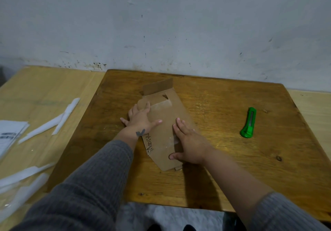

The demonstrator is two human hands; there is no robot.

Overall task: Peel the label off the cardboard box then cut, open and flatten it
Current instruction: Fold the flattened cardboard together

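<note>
The brown cardboard box [165,117] lies collapsed flat on the dark wooden board [223,123], one end flap sticking up at its far end and handwriting along its left edge. My left hand [140,118] presses palm-down on the box's left side, fingers spread. Palm-down on the near right part of the box rests my right hand [189,143], its fingers apart too. A green utility knife [248,123] sits on the board to the right, apart from both hands.
Torn white label strips [53,121] and a printed paper [9,135] lie on the lighter table [44,87] at the left, with more white strips [21,177] near its front. A scuffed wall [161,24] runs behind the tables.
</note>
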